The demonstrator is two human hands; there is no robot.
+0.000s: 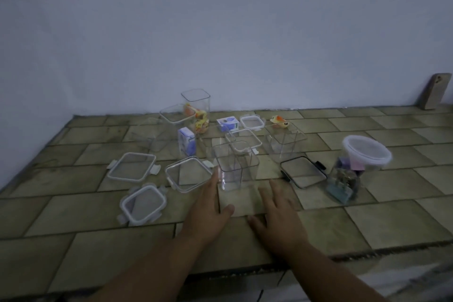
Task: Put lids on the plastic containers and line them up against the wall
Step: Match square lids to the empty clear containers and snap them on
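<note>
A clear square container (pixel 234 165) stands open in the middle of the tiled counter. My left hand (pixel 208 211) reaches toward its left side, fingers apart, fingertips close to its wall. My right hand (pixel 278 208) lies open just below and to its right. Several white-rimmed lids lie to the left: one (pixel 132 167), another (pixel 188 174), a third (pixel 143 203). A black-rimmed lid (pixel 304 173) lies to the right. More open clear containers stand behind, one tall (pixel 197 105) with orange and yellow contents, one (pixel 285 140) at right.
A round white-lidded tub (pixel 366 152) and a clear jar with items (pixel 344 182) stand at right. Small blue-white boxes (pixel 187 143) sit among the containers. The wall (pixel 220 32) runs behind. The counter's front edge (pixel 245 270) is near my forearms.
</note>
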